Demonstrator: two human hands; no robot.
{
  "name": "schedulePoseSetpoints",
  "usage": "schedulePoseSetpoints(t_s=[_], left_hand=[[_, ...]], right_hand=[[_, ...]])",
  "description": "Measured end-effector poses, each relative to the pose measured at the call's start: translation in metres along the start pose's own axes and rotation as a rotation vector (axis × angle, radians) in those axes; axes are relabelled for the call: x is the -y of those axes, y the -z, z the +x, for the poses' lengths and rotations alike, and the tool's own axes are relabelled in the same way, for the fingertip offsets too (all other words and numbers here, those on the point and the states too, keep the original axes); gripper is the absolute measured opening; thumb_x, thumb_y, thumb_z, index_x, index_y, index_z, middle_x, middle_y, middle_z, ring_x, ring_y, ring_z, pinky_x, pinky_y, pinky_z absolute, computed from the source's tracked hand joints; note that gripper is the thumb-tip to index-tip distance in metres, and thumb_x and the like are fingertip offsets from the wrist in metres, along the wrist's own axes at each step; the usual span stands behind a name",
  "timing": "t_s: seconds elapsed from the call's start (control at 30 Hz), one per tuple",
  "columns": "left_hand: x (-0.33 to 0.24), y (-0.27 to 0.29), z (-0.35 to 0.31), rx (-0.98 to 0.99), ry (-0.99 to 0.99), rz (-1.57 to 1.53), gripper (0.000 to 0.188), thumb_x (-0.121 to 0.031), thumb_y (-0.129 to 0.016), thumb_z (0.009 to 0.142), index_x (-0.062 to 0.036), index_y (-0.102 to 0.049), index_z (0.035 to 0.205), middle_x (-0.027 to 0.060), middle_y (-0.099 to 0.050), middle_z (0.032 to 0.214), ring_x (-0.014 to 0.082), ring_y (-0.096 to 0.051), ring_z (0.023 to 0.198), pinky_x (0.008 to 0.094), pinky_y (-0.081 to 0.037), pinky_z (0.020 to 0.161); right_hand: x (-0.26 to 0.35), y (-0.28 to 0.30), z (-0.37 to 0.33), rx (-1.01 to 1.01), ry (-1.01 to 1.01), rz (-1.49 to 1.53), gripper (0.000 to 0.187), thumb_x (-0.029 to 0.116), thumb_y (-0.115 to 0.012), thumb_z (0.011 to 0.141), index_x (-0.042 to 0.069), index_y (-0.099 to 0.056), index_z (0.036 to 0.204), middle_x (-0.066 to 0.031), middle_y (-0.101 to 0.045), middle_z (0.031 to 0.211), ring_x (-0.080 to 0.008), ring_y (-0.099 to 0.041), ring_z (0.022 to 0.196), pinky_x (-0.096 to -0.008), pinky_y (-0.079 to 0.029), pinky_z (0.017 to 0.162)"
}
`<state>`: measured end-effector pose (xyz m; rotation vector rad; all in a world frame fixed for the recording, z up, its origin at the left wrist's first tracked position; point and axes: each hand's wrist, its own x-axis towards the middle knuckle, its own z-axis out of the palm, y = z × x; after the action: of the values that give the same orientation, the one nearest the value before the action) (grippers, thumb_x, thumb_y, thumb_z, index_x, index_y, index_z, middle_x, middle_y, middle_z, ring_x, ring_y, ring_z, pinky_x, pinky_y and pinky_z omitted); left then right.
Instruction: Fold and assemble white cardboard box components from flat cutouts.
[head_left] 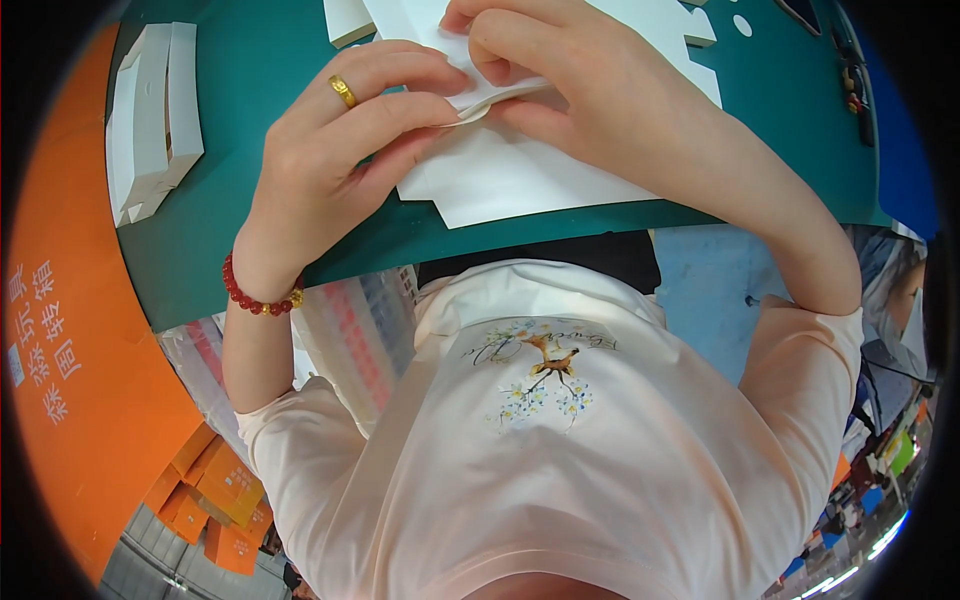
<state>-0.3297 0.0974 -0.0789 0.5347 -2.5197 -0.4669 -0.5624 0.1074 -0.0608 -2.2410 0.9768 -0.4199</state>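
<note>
White flat die-cut cardboard sheet [520, 175] lies on the dark green work mat [250, 210], its lower corner close to the mat's near edge, beyond which the person's pale pink shirt [560, 440] fills the view. Both hands sit on the sheet's upper part, where a flap is folded up between them. The left hand [340, 140], wearing a gold ring [343, 91] and a red bead bracelet [255, 295], pinches the folded flap's edge between thumb and fingers. The right hand [570, 75] is closed over the same fold from the other side, fingertips pressing it, touching the left hand's fingers. To the left, well apart from the hands, a stack of folded white cardboard pieces [150, 115] rests near the mat's left edge, with bare mat between. An orange bin wall [70, 330] borders the mat.
</note>
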Motion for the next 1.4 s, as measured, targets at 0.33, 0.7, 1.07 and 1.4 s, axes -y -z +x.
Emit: schedulePoseSetpoints(t_s=[0.33, 0.7, 1.07, 1.4], left_hand=[[-0.006, -0.009, -0.004, -0.029, 0.103, -0.033, 0.021, 0.01, -0.072, 0.075, -0.0011, -0.066, 0.092, 0.0114, -0.069, 0.109, 0.0312, -0.063, 0.112, 0.0373, -0.051, 0.094], [-0.012, -0.02, 0.0, -0.22, 0.134, 0.014, 0.014, 0.005, -0.075, 0.076, -0.0014, -0.067, 0.086, 0.0069, -0.071, 0.09, 0.0281, -0.068, 0.098, 0.0332, -0.055, 0.082], [-0.009, -0.034, -0.004, -0.326, 0.111, 0.004, 0.013, 0.007, -0.072, 0.077, -0.0013, -0.064, 0.085, 0.0077, -0.069, 0.085, 0.0275, -0.069, 0.093, 0.0335, -0.054, 0.079], [-0.013, -0.036, -0.005, -0.345, 0.156, -0.034, 0.013, 0.007, -0.071, 0.077, -0.0012, -0.064, 0.085, 0.0083, -0.069, 0.087, 0.0283, -0.069, 0.093, 0.0337, -0.054, 0.079]], right_hand=[[-0.003, -0.006, -0.004, -0.093, 0.072, -0.014, 0.023, 0.008, -0.065, 0.086, -0.003, -0.056, 0.103, -0.0226, -0.051, 0.124, -0.0344, -0.049, 0.12, -0.0398, -0.04, 0.104], [-0.007, -0.006, -0.005, -0.077, 0.092, 0.03, 0.023, 0.007, -0.064, 0.087, -0.004, -0.054, 0.105, -0.023, -0.049, 0.126, -0.0353, -0.047, 0.121, -0.0406, -0.038, 0.105], [-0.01, 0.003, -0.009, -0.027, 0.129, 0.188, 0.018, 0.005, -0.059, 0.085, -0.003, -0.054, 0.101, -0.0239, -0.05, 0.122, -0.0364, -0.048, 0.116, -0.04, -0.04, 0.1], [-0.005, 0.008, -0.008, -0.008, 0.054, 0.319, 0.012, 0.006, -0.055, 0.085, -0.005, -0.058, 0.085, -0.0271, -0.05, 0.124, -0.0367, -0.048, 0.117, -0.0401, -0.042, 0.099]])
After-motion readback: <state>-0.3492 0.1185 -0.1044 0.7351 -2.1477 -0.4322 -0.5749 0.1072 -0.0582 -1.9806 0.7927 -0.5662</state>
